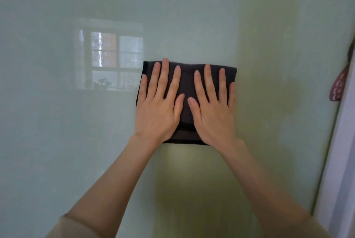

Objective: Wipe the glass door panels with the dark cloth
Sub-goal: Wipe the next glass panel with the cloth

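A folded dark grey cloth [187, 84] lies flat against the pale green frosted glass door panel [278, 64], a little right of the frame's middle. My left hand [159, 103] presses on the cloth's left half, fingers spread and pointing up. My right hand [213, 107] presses on its right half in the same way. Both palms are flat; neither hand grips the cloth. The two thumbs nearly meet at the cloth's centre.
The glass reflects a window [113, 55] with plants on its sill, to the left of the cloth. The panel's right edge meets a pale frame [338, 161]. A pink patterned item [338, 86] hangs at the far right.
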